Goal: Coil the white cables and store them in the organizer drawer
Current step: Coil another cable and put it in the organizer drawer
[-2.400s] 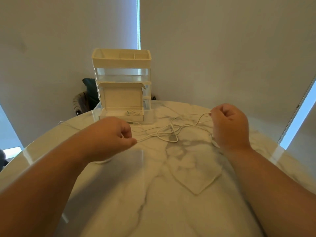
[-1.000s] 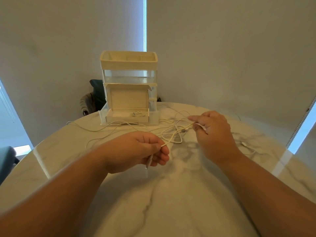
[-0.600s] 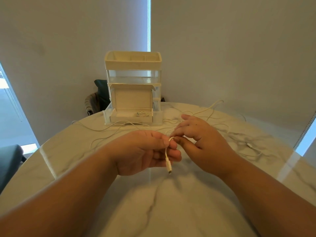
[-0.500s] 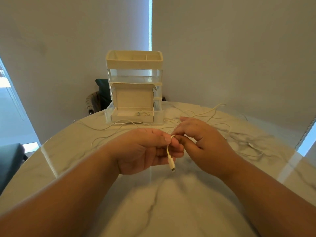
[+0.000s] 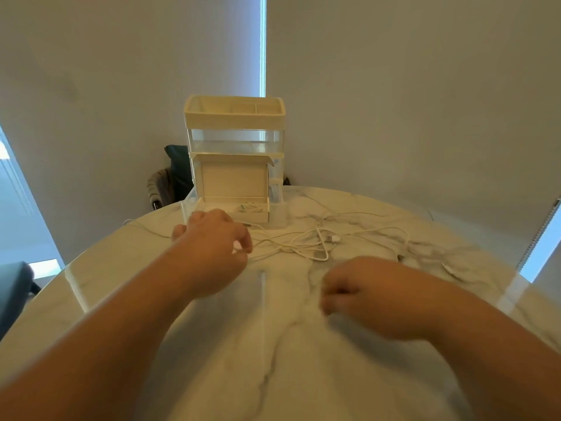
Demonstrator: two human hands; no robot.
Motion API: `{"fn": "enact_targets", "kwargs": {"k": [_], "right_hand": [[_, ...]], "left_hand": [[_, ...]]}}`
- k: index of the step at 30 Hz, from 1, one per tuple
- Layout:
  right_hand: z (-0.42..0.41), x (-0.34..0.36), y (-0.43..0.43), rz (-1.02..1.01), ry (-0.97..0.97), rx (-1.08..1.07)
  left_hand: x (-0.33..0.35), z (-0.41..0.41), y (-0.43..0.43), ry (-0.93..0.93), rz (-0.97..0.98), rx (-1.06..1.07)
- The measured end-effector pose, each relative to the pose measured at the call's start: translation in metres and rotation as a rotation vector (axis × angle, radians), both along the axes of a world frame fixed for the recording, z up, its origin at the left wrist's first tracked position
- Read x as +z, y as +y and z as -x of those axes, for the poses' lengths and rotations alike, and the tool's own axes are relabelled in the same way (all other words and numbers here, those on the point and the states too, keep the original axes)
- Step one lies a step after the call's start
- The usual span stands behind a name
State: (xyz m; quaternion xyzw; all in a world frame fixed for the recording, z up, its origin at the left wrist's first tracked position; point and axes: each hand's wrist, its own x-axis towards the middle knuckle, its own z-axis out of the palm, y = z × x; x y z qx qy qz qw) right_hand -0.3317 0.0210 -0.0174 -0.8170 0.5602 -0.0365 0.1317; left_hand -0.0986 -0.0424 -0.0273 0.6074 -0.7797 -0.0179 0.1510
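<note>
Head view: our left hand [image 5: 212, 250] reaches forward, fingers curled down, pinching the white cables [image 5: 303, 243] that sprawl over the worktop [image 5: 273, 360] before the organizer [image 5: 235, 117] and its open drawer [image 5: 277, 217]. Our right hand [image 5: 367, 296] hovers low, fingers curled. It is blurred, so we cannot tell whether it holds anything.

A marble table [image 5: 273, 375] stands before a dark chair [image 5: 174, 165] and grey walls [image 5: 394, 101].

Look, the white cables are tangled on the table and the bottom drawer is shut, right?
No, the bottom drawer is pulled open, as the head view shows. The white cables do lie tangled on the table.
</note>
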Motion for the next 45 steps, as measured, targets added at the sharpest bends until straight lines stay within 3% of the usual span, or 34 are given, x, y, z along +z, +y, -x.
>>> {"fn": "enact_targets", "kwargs": {"k": [4,7,9,10,11,12,13,15,17,20,23,25,27,28,30,31,33,35,37,40,43,45], "right_hand": [[-0.029,-0.003,0.021,-0.277,-0.125,0.303],[-0.02,-0.005,0.016,-0.358,-0.273,0.344],[-0.007,-0.005,0.006,-0.179,-0.643,0.193],[0.002,-0.007,-0.005,-0.001,-0.833,0.058],[0.013,-0.012,-0.019,0.218,-0.892,-0.104],[0.022,-0.018,-0.032,0.405,-0.792,-0.263],[0.03,-0.027,-0.043,0.453,-0.624,-0.381],[0.038,-0.046,-0.061,0.229,-0.314,-0.405],[0.035,-0.05,-0.066,0.106,-0.146,-0.337],[0.029,-0.033,-0.055,0.126,-0.11,-0.382],[0.027,-0.009,-0.03,-0.034,-0.074,-0.343],[0.021,0.005,-0.007,-0.156,-0.058,-0.27],[0.016,0.019,0.007,-0.082,-0.012,-0.256],[0.014,0.023,0.009,0.078,-0.026,-0.278],[0.009,0.024,0.007,0.367,-0.276,-0.301],[0.004,0.022,0.006,0.315,-0.482,-0.262],[-0.01,0.008,0.003,-0.068,-0.798,-0.129],[-0.028,-0.013,0.002,-0.337,-0.828,0.007],[-0.041,-0.026,0.0,-0.366,-0.858,0.033],[-0.044,-0.024,-0.007,-0.369,-0.982,-0.09],[-0.04,-0.006,-0.012,-0.268,-1.055,-0.155],[-0.04,0.011,-0.02,-0.232,-1.16,-0.202]], "left_hand": [[-0.011,0.023,0.017,0.083,-0.149,-0.208],[-0.012,0.036,0.022,0.329,-0.153,-0.304],[-0.01,0.036,0.02,0.447,-0.114,-0.305],[-0.007,0.033,0.018,0.426,-0.075,-0.309],[-0.005,0.027,0.015,0.394,-0.067,-0.328],[-0.004,0.02,0.013,0.349,-0.113,-0.366],[-0.001,0.015,0.014,0.29,-0.193,-0.409],[0.001,0.007,0.015,0.182,-0.296,-0.479],[0.001,0.006,0.015,0.187,-0.251,-0.501],[-0.001,0.001,0.007,0.292,-0.045,-0.37],[0.008,-0.007,0.0,0.315,0.269,-0.099],[0.015,-0.01,-0.001,0.481,0.282,-0.078],[0.02,-0.004,0.004,0.509,0.285,-0.129],[0.019,0.002,0.008,0.483,0.305,-0.166],[0.013,0.015,0.014,0.454,0.324,-0.25],[0.007,0.022,0.015,0.448,0.324,-0.281],[-0.004,0.033,0.013,0.455,0.332,-0.336],[-0.011,0.04,0.009,0.48,0.324,-0.368],[-0.014,0.044,0.007,0.473,0.312,-0.37],[-0.014,0.04,0.005,0.509,0.274,-0.311],[-0.017,0.032,-0.002,0.731,0.018,-0.199],[-0.021,0.032,0.0,0.913,-0.371,-0.194]]}}
